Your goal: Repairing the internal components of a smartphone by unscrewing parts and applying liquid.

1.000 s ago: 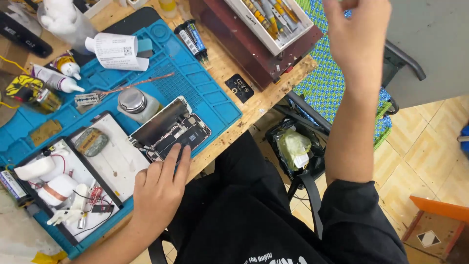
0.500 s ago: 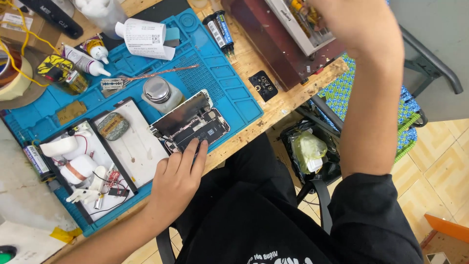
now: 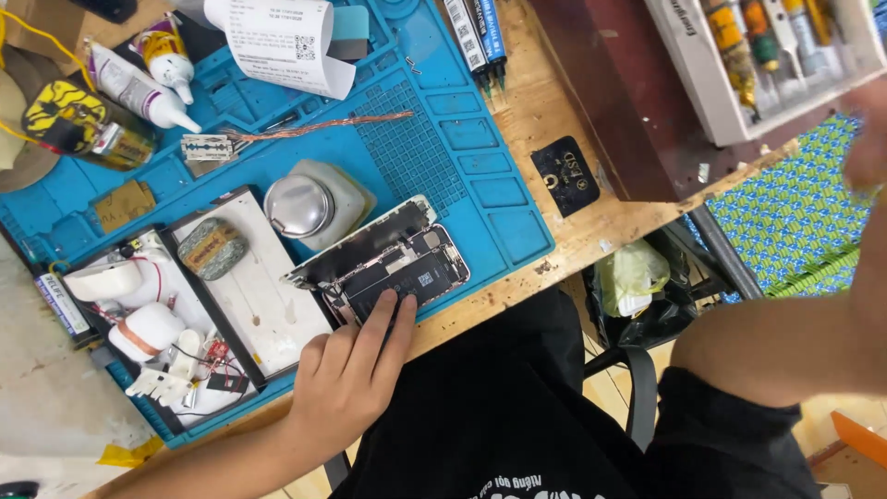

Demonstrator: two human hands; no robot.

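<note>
Our left hand [image 3: 346,383] rests flat, fingers [image 3: 393,319] spread open, on the opened phone [image 3: 383,263] lying on the blue mat [image 3: 499,185] at the table's near edge. Its insides remain exposed. Our right hand [image 3: 868,148] is blurred at the far right; we cannot tell its grip.

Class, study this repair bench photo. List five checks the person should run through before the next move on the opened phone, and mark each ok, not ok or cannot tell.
1. Opened phone lies fully on the blue repair mat: ok.
2. Left hand steadies the phone: ok, fingertips rest on its near edge.
3. Right hand holds a tool: cannot tell, it is blurred at the frame edge near the screwdriver tray.
4. Razor blade lies away from the hands: ok, it sits farther up the mat.
5. Round metal-topped dispenser is apart from the phone: not ok, it sits right beside the lifted screen.
</note>
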